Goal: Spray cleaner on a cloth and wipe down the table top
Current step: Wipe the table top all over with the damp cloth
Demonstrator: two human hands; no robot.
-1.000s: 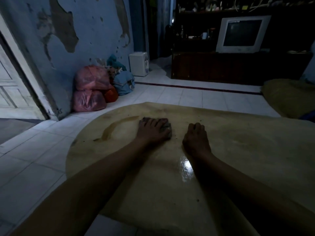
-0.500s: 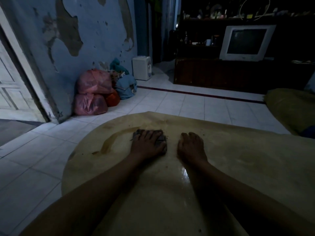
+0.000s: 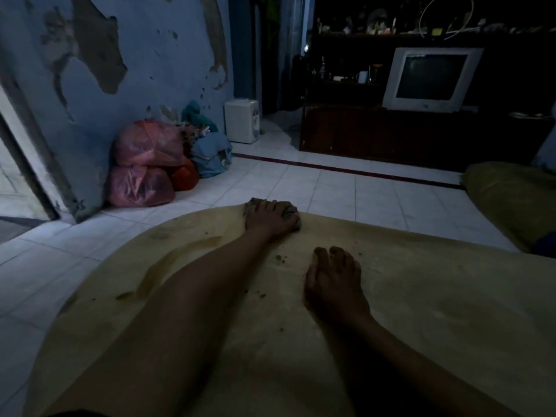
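Observation:
A round yellowish table top (image 3: 421, 296) fills the lower half of the head view. My left hand (image 3: 267, 219) lies flat on a grey cloth (image 3: 291, 215) at the table's far edge, fingers spread and pressing it down; only the cloth's edges show around the hand. My right hand (image 3: 334, 281) rests palm down on the bare table nearer to me, fingers straight, holding nothing. A curved brown smear (image 3: 174, 263) marks the table to the left of my left forearm. Small dark crumbs (image 3: 281, 258) lie between the two hands. No spray bottle is in view.
Pink and red plastic bags (image 3: 144, 167) and a blue bundle (image 3: 212, 156) lean against the peeling blue wall at left. A white box (image 3: 242, 120) stands on the tiled floor (image 3: 346, 188). A dark cabinet (image 3: 391, 133) carries an old television (image 3: 430, 79). A yellow cushion (image 3: 511, 200) lies at right.
My left hand has pushed the cloth away from me to the table's far edge. The right hand has stayed flat on the table, now well behind the left. Crumbs show where the cloth passed.

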